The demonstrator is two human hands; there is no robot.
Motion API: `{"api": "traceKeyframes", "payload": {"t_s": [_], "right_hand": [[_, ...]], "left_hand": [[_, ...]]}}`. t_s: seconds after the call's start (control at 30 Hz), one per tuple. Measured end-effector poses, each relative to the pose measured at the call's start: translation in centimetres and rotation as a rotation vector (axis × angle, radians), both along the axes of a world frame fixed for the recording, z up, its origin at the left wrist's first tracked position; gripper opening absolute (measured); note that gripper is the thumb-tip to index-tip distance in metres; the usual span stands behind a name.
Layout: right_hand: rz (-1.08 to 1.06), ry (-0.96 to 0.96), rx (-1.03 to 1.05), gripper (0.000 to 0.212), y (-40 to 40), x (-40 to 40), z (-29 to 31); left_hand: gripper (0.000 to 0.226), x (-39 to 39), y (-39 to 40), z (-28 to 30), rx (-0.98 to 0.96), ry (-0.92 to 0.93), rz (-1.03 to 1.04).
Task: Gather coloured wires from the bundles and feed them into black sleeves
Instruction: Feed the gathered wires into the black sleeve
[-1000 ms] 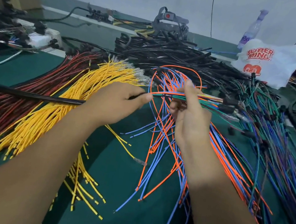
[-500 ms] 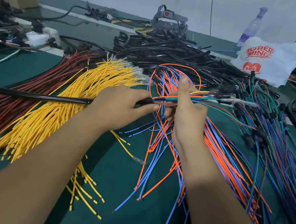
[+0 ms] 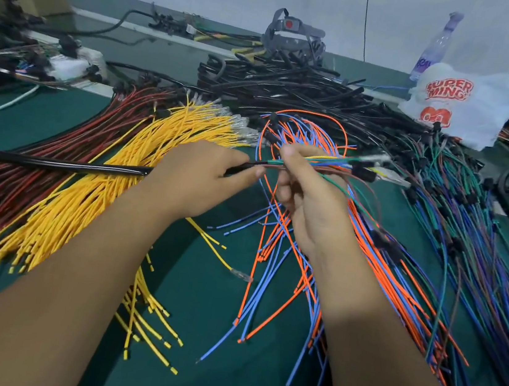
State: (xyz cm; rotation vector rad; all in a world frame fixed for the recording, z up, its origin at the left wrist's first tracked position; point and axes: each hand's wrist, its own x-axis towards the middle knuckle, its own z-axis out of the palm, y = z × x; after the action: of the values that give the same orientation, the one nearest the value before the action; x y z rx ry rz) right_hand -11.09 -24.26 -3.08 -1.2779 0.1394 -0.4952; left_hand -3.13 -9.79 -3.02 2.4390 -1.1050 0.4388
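My left hand (image 3: 199, 174) is gripping the black sleeve (image 3: 72, 165), hiding its 3 o'clock mouth; my right hand (image 3: 307, 196) is pinching mixed wires (image 3: 331, 164).

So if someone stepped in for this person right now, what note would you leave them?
Left hand grips the black sleeve, its mouth at the fingertips.
Right hand pinches a mixed wire set pointed at that mouth.
Done: wires gathered, tips seemingly just entering the sleeve.
Left: push them through. The yellow bundle, orange and blue bundle and spare sleeve pile lie on the table.
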Motion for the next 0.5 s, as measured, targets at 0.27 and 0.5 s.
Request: {"api": "traceKeyframes", "payload": {"t_s": [0.27,0.5], "right_hand": [[-0.003,-0.022,-0.226,0.018,-0.11,0.36,-0.93],[0.11,-0.083,0.089,0.016,0.12,0.3,-0.29]], "left_hand": [[0.042,0.0,0.38,0.02,-0.026,-0.05,0.042],[0.028,-0.05,-0.01,-0.29,-0.091,0.094,-0.004]]}}
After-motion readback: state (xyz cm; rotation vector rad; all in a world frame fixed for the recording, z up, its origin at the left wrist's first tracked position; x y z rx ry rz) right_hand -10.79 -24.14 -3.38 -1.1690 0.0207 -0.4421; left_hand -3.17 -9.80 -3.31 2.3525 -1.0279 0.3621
